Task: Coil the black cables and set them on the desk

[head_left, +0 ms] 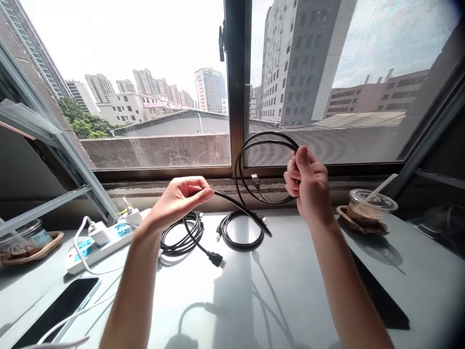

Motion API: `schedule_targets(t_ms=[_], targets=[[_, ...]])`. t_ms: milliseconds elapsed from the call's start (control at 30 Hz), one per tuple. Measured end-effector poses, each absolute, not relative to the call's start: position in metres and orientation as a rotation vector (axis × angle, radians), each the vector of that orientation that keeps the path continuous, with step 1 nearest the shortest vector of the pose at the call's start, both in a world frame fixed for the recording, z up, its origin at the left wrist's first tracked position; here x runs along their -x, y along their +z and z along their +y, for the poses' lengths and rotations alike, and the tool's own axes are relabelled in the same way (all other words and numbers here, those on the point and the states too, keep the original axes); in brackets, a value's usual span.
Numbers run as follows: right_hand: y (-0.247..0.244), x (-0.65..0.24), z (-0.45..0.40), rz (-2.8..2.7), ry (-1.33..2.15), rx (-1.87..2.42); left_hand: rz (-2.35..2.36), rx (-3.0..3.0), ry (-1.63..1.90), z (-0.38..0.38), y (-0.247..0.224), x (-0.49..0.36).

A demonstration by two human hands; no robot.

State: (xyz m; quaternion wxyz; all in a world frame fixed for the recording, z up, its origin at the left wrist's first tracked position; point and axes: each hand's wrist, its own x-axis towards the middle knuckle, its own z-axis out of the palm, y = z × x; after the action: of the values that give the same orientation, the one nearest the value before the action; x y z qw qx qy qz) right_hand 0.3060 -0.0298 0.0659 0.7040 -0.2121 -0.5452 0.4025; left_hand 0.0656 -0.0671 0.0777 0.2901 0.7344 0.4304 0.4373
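By a big window point(156, 116), holding a black cable point(247, 210) up above the pale surface point(308, 291). Pinching it with the fingers point(205, 192) of the left hand point(176, 199), with loops held tight in the right hand point(311, 182). Near two black coils point(242, 246).

This desk point(305, 281) and power strip point(109, 245) show a workspace.

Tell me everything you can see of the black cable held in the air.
The cable is black, smooth, glossy and rubbery-looking. The left grip pinches it near one metal-tipped plug, which dangles; the right grip clasps its loops above the table. A second metal-tipped plug points up, left of the right grip.
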Motion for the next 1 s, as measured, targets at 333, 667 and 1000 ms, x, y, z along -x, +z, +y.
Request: schedule_targets(t_ms=[333, 667, 1000], targets=[[0.067, -0.306, -0.036, -1.158, 0.82, 0.417, 1.094, -2.162, 0.845, -0.08, 0.08, -0.085], [0.056, -0.307, -0.01, -1.388, 0.935, 0.587, 0.986, -1.951, 1.84, -0.068, 0.075, -0.08], [0.053, -0.293, -0.026, -1.747, 1.126, 0.504, 1.326, -1.875, 1.99, -0.07, 0.066, -0.097]])
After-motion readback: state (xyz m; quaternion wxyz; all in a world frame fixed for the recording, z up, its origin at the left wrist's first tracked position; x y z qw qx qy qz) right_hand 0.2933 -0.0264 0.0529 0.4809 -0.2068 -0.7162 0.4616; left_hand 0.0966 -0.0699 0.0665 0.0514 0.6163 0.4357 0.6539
